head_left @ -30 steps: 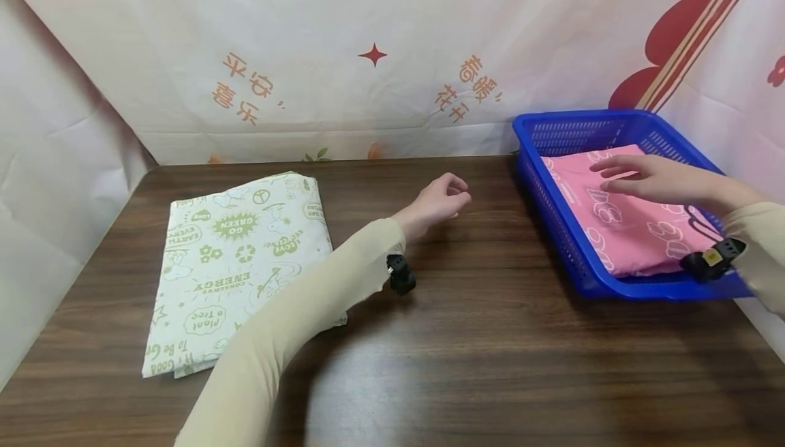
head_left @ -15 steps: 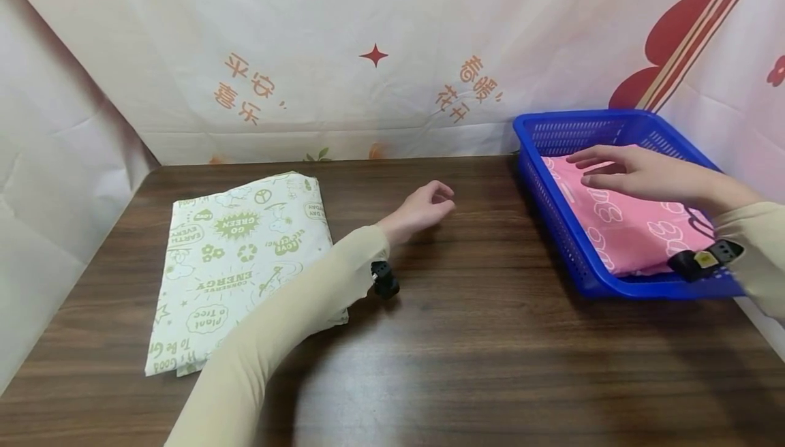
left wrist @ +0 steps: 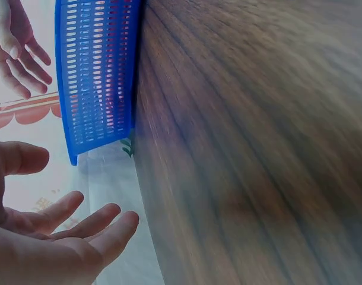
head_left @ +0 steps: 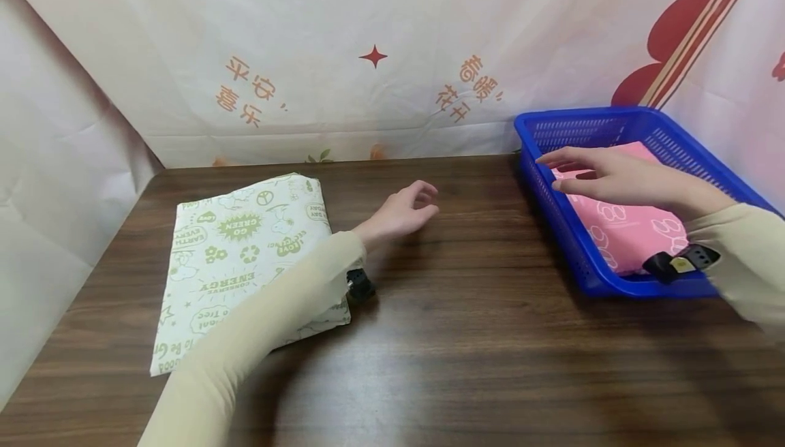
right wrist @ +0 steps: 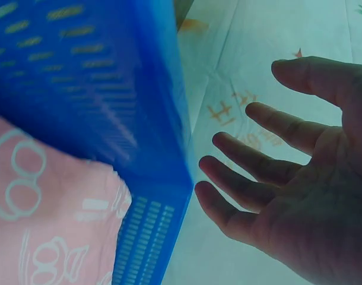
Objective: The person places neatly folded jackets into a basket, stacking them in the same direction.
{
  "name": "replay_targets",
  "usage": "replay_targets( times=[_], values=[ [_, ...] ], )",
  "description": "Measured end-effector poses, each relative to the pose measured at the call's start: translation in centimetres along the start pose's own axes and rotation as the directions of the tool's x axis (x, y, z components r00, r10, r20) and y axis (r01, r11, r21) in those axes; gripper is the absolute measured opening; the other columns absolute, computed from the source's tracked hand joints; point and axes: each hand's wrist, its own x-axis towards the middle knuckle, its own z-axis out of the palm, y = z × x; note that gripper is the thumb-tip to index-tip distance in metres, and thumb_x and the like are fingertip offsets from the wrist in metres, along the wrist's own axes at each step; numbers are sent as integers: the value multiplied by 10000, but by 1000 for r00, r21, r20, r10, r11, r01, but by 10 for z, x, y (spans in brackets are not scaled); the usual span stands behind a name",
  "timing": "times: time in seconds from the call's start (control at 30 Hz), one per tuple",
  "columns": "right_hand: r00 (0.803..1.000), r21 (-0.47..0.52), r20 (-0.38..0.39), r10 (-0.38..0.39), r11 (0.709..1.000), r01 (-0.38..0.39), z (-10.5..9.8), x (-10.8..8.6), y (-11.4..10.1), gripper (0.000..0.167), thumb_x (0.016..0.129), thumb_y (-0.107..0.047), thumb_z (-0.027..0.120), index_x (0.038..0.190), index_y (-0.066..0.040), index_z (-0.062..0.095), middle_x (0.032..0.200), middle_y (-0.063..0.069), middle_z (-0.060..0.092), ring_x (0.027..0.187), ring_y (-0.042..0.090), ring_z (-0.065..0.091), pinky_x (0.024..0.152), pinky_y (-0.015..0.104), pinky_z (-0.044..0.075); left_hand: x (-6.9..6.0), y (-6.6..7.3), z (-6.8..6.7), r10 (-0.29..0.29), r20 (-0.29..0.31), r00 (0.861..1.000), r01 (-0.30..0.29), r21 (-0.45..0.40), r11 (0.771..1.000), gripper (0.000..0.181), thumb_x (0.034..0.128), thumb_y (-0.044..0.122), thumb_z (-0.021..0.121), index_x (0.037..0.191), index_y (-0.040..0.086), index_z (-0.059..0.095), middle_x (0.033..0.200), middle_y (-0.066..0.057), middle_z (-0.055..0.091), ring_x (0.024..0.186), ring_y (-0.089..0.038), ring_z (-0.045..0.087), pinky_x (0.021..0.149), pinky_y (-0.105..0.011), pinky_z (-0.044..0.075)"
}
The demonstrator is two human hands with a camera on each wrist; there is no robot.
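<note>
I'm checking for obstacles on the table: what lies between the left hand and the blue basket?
Only bare wood-grain tabletop lies between the left hand and the blue plastic basket; the head view shows this.

Printed sheeting (head_left: 331,86) around a wood-grain table (head_left: 466,338) shows a curtained-off booth

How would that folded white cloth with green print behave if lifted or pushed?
The folded white cloth would probably sag, since its stacked layers look thin and soft. Pushed, it may slide rather than roll, lying flat on the glossy brown wood-grain table.
</note>
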Motion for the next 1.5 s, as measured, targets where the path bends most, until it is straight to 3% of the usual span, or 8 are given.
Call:
replay_targets(
  times=[0.1,0.17,0.23,0.57,0.8,1.03,1.3,1.5],
  values=[
    [1000,-9,17,5,1000,-5,2,2,-7,449,949,-148,632,1366,-39,510,1352,185,514,1225,364,479,1004,469,402,-6,-2,-4,-1,-15,1000,1,2,1000,378,978,203,533,1323,55,493,1353,-169,526,1258,-264,488,1019,-350,388],
    [999,-7,35,10,1000,-10,3,3,-11,463,952,-171,629,1380,-50,499,1383,183,483,1262,382,434,995,615,329,-9,-4,-5,-13,-23,1000,13,0,1000,381,981,214,536,1331,68,494,1361,-167,522,1256,-261,493,1025,-354,383],
    [999,-5,50,19,1000,-19,4,4,-15,476,954,-184,628,1391,-59,488,1402,187,462,1287,396,397,1001,635,307,-11,-6,-6,-16,-33,999,16,3,1000,388,982,224,540,1338,74,496,1362,-162,525,1252,-254,501,1029,-349,380],
    [997,-59,76,2,998,2,17,16,-36,525,936,-271,651,1410,-126,482,1401,174,471,1284,368,414,996,600,328,-23,-11,-13,-18,-17,1000,19,61,998,426,992,257,528,1385,102,475,1380,-175,508,1257,-288,492,1029,-371,383],
    [993,-20,107,-49,998,52,28,29,-43,525,940,-270,647,1410,-110,475,1406,156,473,1285,342,425,1024,554,327,-29,-11,-17,3,-13,1000,-1,141,990,436,991,275,534,1395,123,472,1373,-157,521,1253,-298,493,1013,-386,398],
    [988,32,131,-82,996,79,37,46,-56,509,948,-267,633,1403,-100,479,1418,143,458,1322,326,375,1051,544,298,-38,-12,-31,30,-31,999,-23,192,981,442,988,293,536,1394,129,475,1380,-143,519,1268,-278,478,1022,-387,386],
    [975,10,136,-178,984,178,62,61,-64,462,960,-212,614,1370,-32,500,1367,191,494,1292,341,414,1043,518,324,-49,-14,-43,7,-44,999,2,190,982,475,981,291,551,1416,128,448,1389,-134,512,1269,-261,478,1019,-389,388],
    [970,14,162,-181,983,181,79,67,-73,468,975,-241,583,1388,-44,486,1369,204,489,1285,351,422,1039,522,331,-57,-20,-48,-26,-37,999,30,128,991,477,984,267,552,1421,116,436,1412,-162,479,1276,-320,468,1038,-402,379]
  ],
)
